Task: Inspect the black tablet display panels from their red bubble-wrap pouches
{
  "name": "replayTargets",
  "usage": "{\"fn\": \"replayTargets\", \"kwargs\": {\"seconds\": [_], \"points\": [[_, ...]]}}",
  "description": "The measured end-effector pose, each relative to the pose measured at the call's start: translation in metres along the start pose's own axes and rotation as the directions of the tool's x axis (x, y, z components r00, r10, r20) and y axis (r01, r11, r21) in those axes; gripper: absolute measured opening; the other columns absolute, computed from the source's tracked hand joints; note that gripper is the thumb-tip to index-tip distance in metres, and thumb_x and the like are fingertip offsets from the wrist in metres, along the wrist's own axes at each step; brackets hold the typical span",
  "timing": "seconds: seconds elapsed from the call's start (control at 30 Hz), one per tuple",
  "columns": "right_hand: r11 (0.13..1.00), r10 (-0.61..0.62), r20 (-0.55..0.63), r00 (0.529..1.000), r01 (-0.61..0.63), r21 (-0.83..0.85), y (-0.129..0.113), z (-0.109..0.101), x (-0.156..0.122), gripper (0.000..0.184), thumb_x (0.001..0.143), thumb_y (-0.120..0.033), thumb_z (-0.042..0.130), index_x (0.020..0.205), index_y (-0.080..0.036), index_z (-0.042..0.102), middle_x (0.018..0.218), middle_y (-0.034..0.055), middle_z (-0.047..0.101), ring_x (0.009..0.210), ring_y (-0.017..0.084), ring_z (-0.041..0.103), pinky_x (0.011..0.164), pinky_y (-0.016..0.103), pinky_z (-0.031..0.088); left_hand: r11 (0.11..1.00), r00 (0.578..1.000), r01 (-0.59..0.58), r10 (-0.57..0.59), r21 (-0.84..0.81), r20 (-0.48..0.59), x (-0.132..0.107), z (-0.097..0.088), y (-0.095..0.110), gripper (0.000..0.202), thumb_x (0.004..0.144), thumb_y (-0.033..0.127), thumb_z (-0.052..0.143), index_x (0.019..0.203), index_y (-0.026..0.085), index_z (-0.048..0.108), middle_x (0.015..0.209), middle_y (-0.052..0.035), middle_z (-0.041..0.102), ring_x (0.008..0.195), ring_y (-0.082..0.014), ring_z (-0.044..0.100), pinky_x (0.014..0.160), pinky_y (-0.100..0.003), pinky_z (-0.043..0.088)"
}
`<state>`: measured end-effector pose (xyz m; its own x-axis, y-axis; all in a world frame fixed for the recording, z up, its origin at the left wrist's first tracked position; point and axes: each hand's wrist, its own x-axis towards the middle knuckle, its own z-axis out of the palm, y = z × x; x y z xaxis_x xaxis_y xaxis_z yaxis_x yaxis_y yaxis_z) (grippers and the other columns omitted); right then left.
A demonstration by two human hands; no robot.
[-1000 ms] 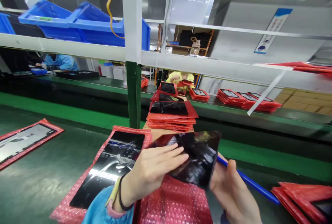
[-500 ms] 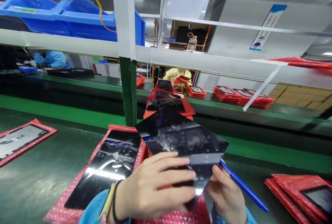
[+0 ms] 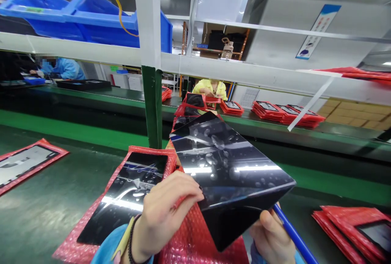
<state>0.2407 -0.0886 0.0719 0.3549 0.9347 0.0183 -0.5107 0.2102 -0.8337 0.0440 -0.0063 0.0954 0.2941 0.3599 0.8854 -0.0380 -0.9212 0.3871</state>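
Pale panel, far left edge: a whitish panel (image 3: pixel 27 164) with a dark border lies on red wrapping on the dark green bench (image 3: pixel 33 223).
Resting dark panel, lower left: a shiny black sheet (image 3: pixel 128 194) lies face up on a pink-red bubble sleeve (image 3: pixel 71 245), streaked with reflected light.
Left hand, bottom, left of centre: the left hand (image 3: pixel 169 209) has its fingers bent and drawn together, tips at the left edge of the raised panel; whether they pinch it or only touch it, I cannot tell.
Red bubble wrap, bottom centre: a crinkled red sheet (image 3: pixel 189 235) lies below the raised panel, probably soft and cushioning.
Raised panel, centre to right of centre: a glossy black panel (image 3: pixel 235 166) is held tilted above the bench, one corner pointing down, pale blister-like marks across its face.
Panel's feel: it looks thin, flat and stiff, probably light; the smooth face would likely be slippery and smudge easily, and its corners could chip or crack.
Panel's hold: opposite edges seem the safest grip, with light pressure and no bending.
Right hand, lower right: the right hand (image 3: pixel 273 233) pinches the panel's lower right edge, thumb uppermost, with a blue pen-like stick (image 3: pixel 295 233) beside the thumb.
Red sleeves, far lower right: a fanned stack (image 3: pixel 345 225) lies well apart from the hands.
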Motion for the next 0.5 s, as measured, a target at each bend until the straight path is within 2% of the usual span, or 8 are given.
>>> {"fn": "replayTargets", "kwargs": {"seconds": [0.07, 0.1, 0.17, 0.23, 0.37, 0.43, 0.5], "points": [[1.0, -0.014, 0.001, 1.0, 0.014, -0.024, -0.001, -0.001, 0.001, 0.084, 0.061, -0.044, 0.085, 0.137, -0.044, 0.05, 0.111, -0.0001, 0.076, 0.119, 0.034, 0.062, 0.095, 0.048, 0.054, 0.99, 0.989, 0.142, -0.141, 0.001, -0.047, -0.003, 0.0, -0.002, 0.02, 0.08, 0.002, 0.068, 0.09, 0.021, 0.066, 0.08, -0.0016, 0.072, 0.075, -0.0152, 0.069, 0.071, -0.024, 0.056], [0.999, -0.024, -0.012, 1.0, 0.024, -0.024, -0.002, -0.001, 0.001, 0.085, 0.06, -0.044, 0.085, 0.137, -0.045, 0.05, 0.114, -0.0009, 0.075, 0.12, 0.036, 0.061, 0.095, 0.05, 0.053, 0.973, 0.97, 0.229, -0.229, -0.012, -0.075, -0.003, -0.001, -0.003, 0.02, 0.08, 0.006, 0.069, 0.091, 0.022, 0.067, 0.08, -0.0002, 0.073, 0.075, -0.0146, 0.07, 0.072, -0.023, 0.056], [0.999, -0.047, -0.054, 0.997, 0.046, -0.018, -0.003, -0.002, 0.001, 0.085, 0.058, -0.043, 0.084, 0.136, -0.045, 0.051, 0.118, -0.0018, 0.073, 0.119, 0.039, 0.06, 0.097, 0.054, 0.051, 0.916, 0.906, 0.394, -0.401, -0.08, -0.135, -0.003, -0.003, -0.005, 0.022, 0.08, 0.012, 0.072, 0.098, 0.025, 0.068, 0.079, 0.0016, 0.074, 0.075, -0.0142, 0.071, 0.075, -0.022, 0.055], [0.997, -0.076, -0.108, 0.991, 0.074, -0.021, -0.004, -0.003, 0.0, 0.084, 0.057, -0.046, 0.084, 0.135, -0.044, 0.054, 0.118, -0.0012, 0.073, 0.115, 0.042, 0.062, 0.1, 0.057, 0.049, 0.843, 0.829, 0.507, -0.534, -0.181, -0.165, 0.001, -0.007, -0.008, 0.027, 0.08, 0.017, 0.073, 0.105, 0.025, 0.068, 0.075, 0.002, 0.075, 0.075, -0.0144, 0.071, 0.079, -0.022, 0.054], [0.995, -0.102, -0.178, 0.979, 0.098, -0.027, -0.006, -0.013, -0.002, 0.08, 0.056, -0.057, 0.083, 0.131, -0.042, 0.059, 0.11, 0.0013, 0.076, 0.114, 0.041, 0.063, 0.106, 0.055, 0.045, 0.661, 0.696, 0.66, -0.717, -0.358, -0.039, 0.009, -0.015, -0.018, 0.023, 0.075, 0.02, 0.077, 0.097, 0.02, 0.074, 0.069, -0.0001, 0.074, 0.068, -0.0142, 0.069, 0.07, -0.022, 0.053], [0.995, -0.095, -0.139, 0.986, 0.093, -0.024, -0.006, -0.023, -0.002, 0.076, 0.058, -0.056, 0.083, 0.129, -0.043, 0.06, 0.108, 0.0016, 0.076, 0.115, 0.039, 0.063, 0.108, 0.053, 0.043, 0.585, 0.655, 0.697, -0.755, -0.414, 0.038, 0.011, -0.017, -0.024, 0.014, 0.073, 0.02, 0.078, 0.087, 0.019, 0.077, 0.07, -0.0016, 0.074, 0.066, -0.0137, 0.068, 0.067, -0.021, 0.052], [0.996, -0.085, -0.052, 0.995, 0.084, -0.025, -0.006, -0.036, 0.0, 0.069, 0.059, -0.052, 0.084, 0.124, -0.044, 0.063, 0.105, 0.0016, 0.077, 0.114, 0.037, 0.064, 0.109, 0.052, 0.041, 0.525, 0.63, 0.711, -0.771, -0.468, 0.094, 0.012, -0.018, -0.03, 0.006, 0.073, 0.021, 0.079, 0.078, 0.018, 0.077, 0.071, -0.0025, 0.074, 0.068, -0.0126, 0.067, 0.068, -0.019, 0.051]]}}
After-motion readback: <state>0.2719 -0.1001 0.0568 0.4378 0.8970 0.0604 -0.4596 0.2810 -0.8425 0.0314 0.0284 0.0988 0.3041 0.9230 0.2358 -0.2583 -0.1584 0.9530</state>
